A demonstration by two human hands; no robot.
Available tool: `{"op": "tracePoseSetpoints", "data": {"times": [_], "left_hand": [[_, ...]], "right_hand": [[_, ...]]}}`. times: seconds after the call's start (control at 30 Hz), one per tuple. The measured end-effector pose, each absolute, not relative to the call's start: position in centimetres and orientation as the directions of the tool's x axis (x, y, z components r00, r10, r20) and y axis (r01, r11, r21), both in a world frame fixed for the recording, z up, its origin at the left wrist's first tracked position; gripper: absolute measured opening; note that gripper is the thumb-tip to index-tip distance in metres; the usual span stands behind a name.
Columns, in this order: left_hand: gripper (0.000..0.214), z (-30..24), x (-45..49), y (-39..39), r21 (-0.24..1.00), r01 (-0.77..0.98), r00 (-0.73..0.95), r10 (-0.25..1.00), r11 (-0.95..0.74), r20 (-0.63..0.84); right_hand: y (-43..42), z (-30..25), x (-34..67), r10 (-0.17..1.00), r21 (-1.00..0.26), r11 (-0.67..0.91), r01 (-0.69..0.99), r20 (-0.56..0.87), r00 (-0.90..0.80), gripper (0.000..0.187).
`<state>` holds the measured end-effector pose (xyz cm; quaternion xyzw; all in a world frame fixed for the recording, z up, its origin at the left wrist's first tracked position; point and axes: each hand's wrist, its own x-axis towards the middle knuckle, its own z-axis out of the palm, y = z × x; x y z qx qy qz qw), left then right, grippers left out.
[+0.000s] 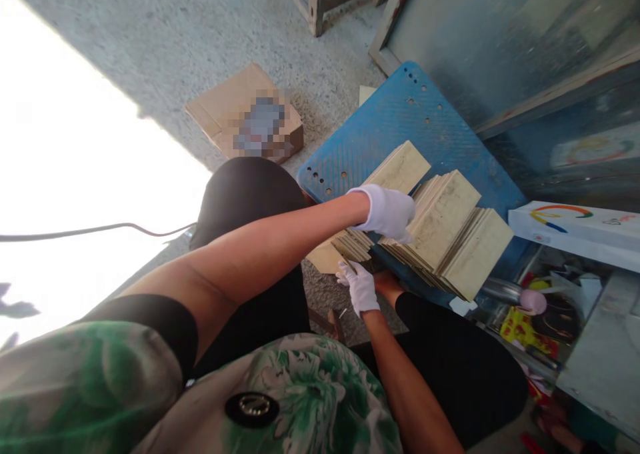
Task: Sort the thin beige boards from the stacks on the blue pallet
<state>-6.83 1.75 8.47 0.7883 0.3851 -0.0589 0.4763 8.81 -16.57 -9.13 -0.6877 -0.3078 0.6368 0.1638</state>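
My left hand (389, 214), in a white glove, reaches across to a row of thin pale boards (443, 217) standing on edge on a blue plastic stool (385, 124). Its fingers are curled closed against the near side of the row; what they grip, if anything, is hidden. Lower down, my right hand (361, 289), also gloved in white, pinches the edge of a thin pale board (325, 257) near the stool's front edge. More boards (353, 246) lean close by, partly under my left wrist. Another bundle of boards (407, 161) stands farther back.
An opened cardboard box (215, 111) lies on the concrete floor beyond my left knee. At right are a white box (575, 231) and a cluttered open compartment (543, 307). A framed glass panel (500, 41) leans behind the stool. A dark cable (100, 231) crosses the sunlit floor.
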Motion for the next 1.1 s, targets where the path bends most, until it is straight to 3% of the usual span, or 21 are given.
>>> {"op": "tracePoseSetpoints", "data": {"times": [0.17, 0.47, 0.73, 1.1], "left_hand": [[0.037, 8.3, -6.6, 1.6, 0.665, 0.692, 0.683, 0.555, -0.281, -0.476], [0.04, 8.1, -6.0, 1.4, 0.598, 0.739, 0.655, 0.539, -0.31, -0.529], [0.042, 7.8, -5.6, 1.2, 0.584, 0.737, 0.664, 0.525, -0.339, -0.533], [0.041, 7.5, -5.6, 1.2, 0.581, 0.746, 0.653, 0.531, -0.325, -0.541]], "right_hand": [[-16.9, -10.4, 9.3, 0.605, -0.596, -0.787, 0.161, -0.796, 0.011, 0.05], [-16.7, -10.7, 9.1, 0.628, -0.613, -0.753, 0.238, -0.778, -0.014, 0.044], [-16.7, -10.4, 8.9, 0.627, -0.602, -0.738, 0.304, -0.779, -0.022, 0.041], [-17.1, -11.2, 9.0, 0.619, -0.601, -0.759, 0.251, -0.785, -0.007, 0.042]]}}
